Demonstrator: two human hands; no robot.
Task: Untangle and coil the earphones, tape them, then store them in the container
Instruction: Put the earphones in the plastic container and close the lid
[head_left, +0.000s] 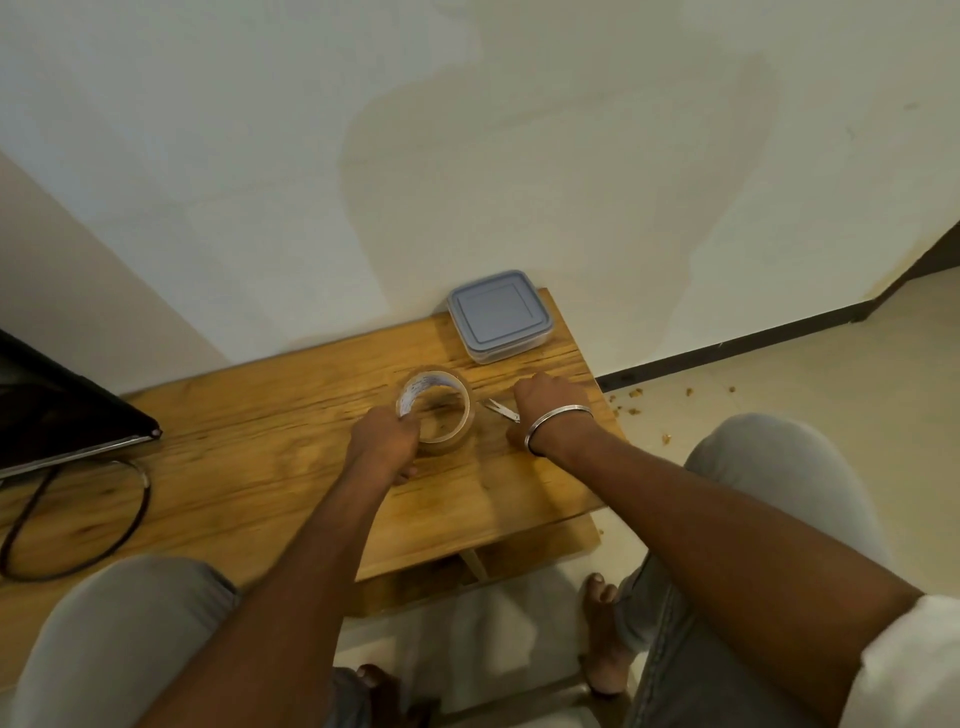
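Observation:
A roll of clear tape (442, 410) stands tilted on the wooden table (270, 457). My left hand (387, 439) grips its near left rim. My right hand (545, 402), with a metal bangle on the wrist, lies knuckles up just right of the roll, fingers curled down towards the table. A thin pale strip or wire (501, 410) runs from beside the roll to under that hand; I cannot tell which it is. The container (498, 314), clear with a grey lid shut on it, sits at the table's far right corner. No earphones are plainly visible.
A dark laptop (62, 405) lies at the left edge with a black cable (104, 540) looping in front of it. The wall stands right behind the table. My knees and bare feet are below the table's near edge. Crumbs litter the floor (779, 395) at right.

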